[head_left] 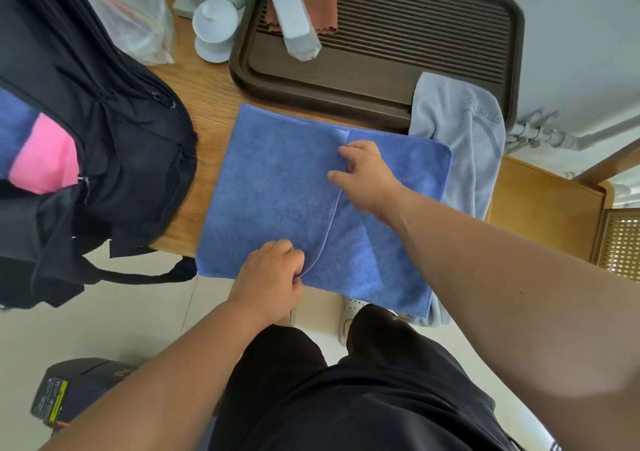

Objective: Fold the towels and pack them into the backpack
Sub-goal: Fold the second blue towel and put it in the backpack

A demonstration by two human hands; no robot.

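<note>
A blue towel (277,187) lies spread on the wooden table (204,87), its near part hanging over the front edge. One flap is folded across it, its hem running down the middle. My left hand (273,274) pinches that hem at the near end. My right hand (367,177) pinches it at the far end, fingers curled on the cloth. A grey towel (460,139) lies to the right, partly under the blue one. The black backpack (114,146) stands open at the left, with a pink towel (45,156) and a blue towel (15,121) inside.
A dark slatted tray (398,45) sits behind the towels with a white wrapped package (294,18) and a brown cloth on it. A white lidded cup (214,31) and a clear plastic bag (135,18) stand at the back left. A black device (72,388) sits on the floor.
</note>
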